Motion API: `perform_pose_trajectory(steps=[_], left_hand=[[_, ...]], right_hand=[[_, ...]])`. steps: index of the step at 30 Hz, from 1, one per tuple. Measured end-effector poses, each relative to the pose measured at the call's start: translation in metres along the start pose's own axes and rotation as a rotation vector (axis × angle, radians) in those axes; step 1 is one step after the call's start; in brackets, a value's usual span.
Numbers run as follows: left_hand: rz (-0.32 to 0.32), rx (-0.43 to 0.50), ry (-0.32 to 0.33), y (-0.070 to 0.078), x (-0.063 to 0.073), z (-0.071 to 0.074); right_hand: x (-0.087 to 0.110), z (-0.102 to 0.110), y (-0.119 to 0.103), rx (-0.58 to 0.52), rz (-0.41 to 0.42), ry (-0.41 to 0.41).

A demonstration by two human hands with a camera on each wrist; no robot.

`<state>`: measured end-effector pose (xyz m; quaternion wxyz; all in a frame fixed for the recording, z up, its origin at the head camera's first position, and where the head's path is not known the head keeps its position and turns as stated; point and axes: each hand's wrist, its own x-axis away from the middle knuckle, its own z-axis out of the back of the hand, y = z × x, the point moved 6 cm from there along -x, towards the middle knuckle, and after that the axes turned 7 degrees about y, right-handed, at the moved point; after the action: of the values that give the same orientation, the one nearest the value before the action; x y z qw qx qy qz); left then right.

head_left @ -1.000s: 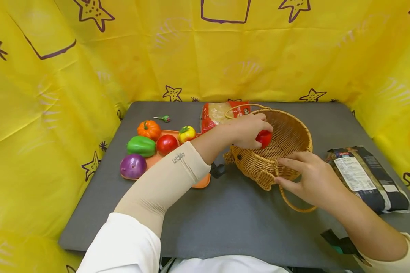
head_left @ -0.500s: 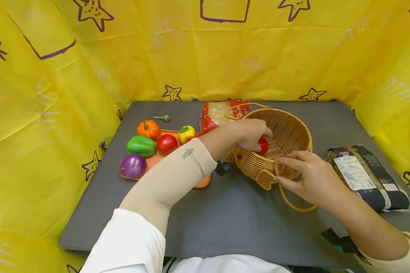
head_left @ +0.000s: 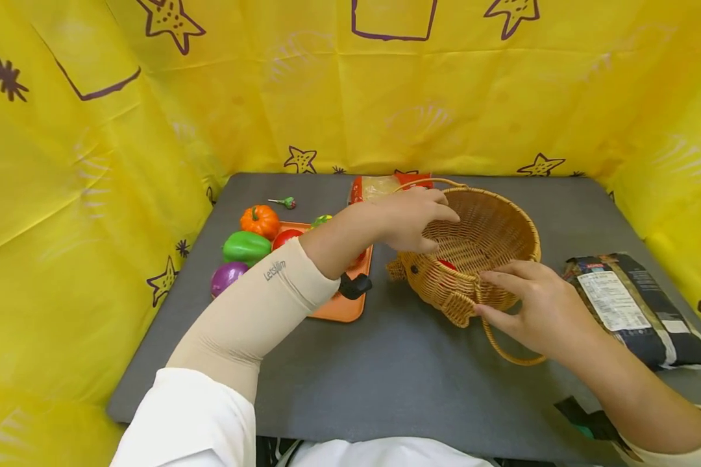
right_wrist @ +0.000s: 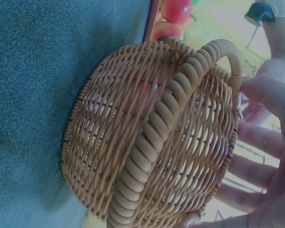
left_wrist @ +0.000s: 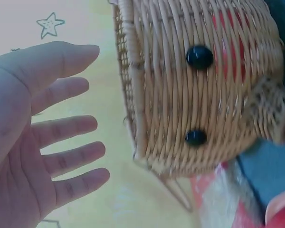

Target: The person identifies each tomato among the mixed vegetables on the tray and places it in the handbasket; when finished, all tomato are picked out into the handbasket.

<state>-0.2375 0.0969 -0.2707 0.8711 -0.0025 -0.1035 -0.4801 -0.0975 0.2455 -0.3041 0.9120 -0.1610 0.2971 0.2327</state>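
A wicker basket (head_left: 491,227) with an animal face stands on the dark table, its mouth tilted toward the person. A red object (head_left: 446,264) lies inside, mostly hidden by the near rim; red also shows through the weave in both wrist views. My left hand (head_left: 411,219) hovers over the basket's left rim, holding nothing. The left wrist view shows its fingers extended and spread, apart from the wicker. At the near right rim, my right hand (head_left: 537,305) touches the basket with thumb and fingertips, the fingers fairly straight beside the handle (right_wrist: 154,128).
Left of the basket, an orange tray (head_left: 341,311) carries toy vegetables, including an orange pumpkin (head_left: 259,222), a green pepper (head_left: 246,248) and a purple vegetable (head_left: 228,277). A red-and-clear bag (head_left: 380,187) lies behind; a dark labelled package (head_left: 637,311) lies right.
My left hand has let go of the red object inside the basket, then risen and drawn back left with its fingers spreading. My right hand stays at the rim.
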Motion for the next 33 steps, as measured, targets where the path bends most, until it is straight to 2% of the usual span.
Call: perform_pose_trajectory(steps=[4, 10, 14, 20, 28, 33], left_hand=[[0.008, -0.015, 0.012, -0.013, 0.019, 0.004], [0.041, 0.028, -0.012, -0.04, 0.045, -0.007], [0.102, 0.059, -0.042, -0.059, 0.06, -0.022], [0.185, 0.096, -0.093, -0.083, 0.082, -0.053], [0.18, 0.15, -0.095, -0.095, 0.105, -0.089], [0.196, 0.173, -0.035, -0.1, 0.114, -0.104]], right_hand=[[0.0, 0.001, -0.002, 0.013, -0.019, -0.018], [0.0, 0.0, -0.002, 0.019, -0.026, -0.03], [0.0, 0.0, -0.001, 0.021, -0.02, -0.027], [0.0, 0.0, -0.001, 0.022, -0.019, -0.026], [0.001, 0.0, -0.002, 0.03, -0.018, -0.022], [0.001, -0.001, -0.002, 0.034, -0.023, -0.022]])
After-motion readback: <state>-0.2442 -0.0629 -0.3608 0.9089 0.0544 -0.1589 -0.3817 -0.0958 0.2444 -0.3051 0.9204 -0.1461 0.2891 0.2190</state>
